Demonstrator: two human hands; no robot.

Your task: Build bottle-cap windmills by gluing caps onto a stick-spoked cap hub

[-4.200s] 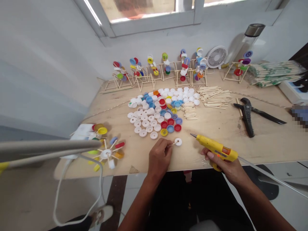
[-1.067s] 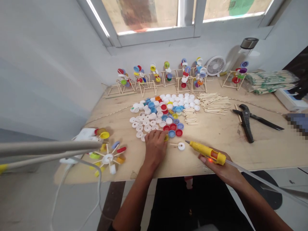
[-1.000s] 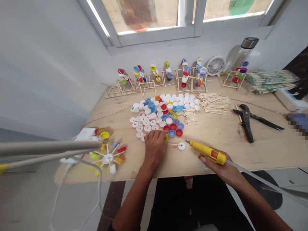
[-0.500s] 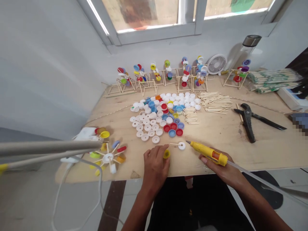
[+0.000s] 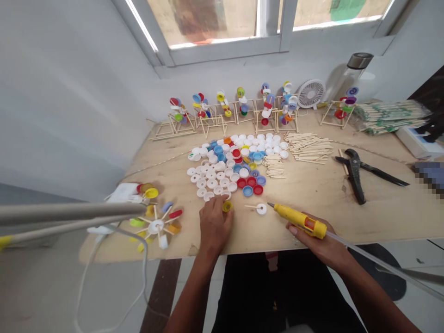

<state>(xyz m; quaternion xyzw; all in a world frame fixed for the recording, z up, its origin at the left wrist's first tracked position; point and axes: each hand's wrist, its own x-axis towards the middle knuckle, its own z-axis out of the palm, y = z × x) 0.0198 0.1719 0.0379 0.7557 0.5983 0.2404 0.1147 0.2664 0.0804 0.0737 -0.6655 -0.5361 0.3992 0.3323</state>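
Note:
My left hand (image 5: 213, 222) rests on the plywood table (image 5: 312, 199) with its fingers pinched on a yellow bottle cap (image 5: 227, 206), just below the spread of bottle caps (image 5: 236, 164). My right hand (image 5: 314, 238) grips a yellow glue gun (image 5: 300, 220) lying low over the table, nozzle pointing left. In front of the nozzle lies a white cap with a stick glued to it (image 5: 259, 208).
A finished cap wheel (image 5: 156, 225) lies at the left beside a white power block (image 5: 120, 192). Several cap-and-stick models (image 5: 243, 108) line the back with a small fan (image 5: 311, 94). Stick piles (image 5: 308, 147), black pliers (image 5: 355, 173) and packed sticks (image 5: 391, 115) sit at the right.
My left hand picked a yellow cap from the pile's near edge, drew it toward me, then shifted it left and forward. The glue gun hand has stayed put.

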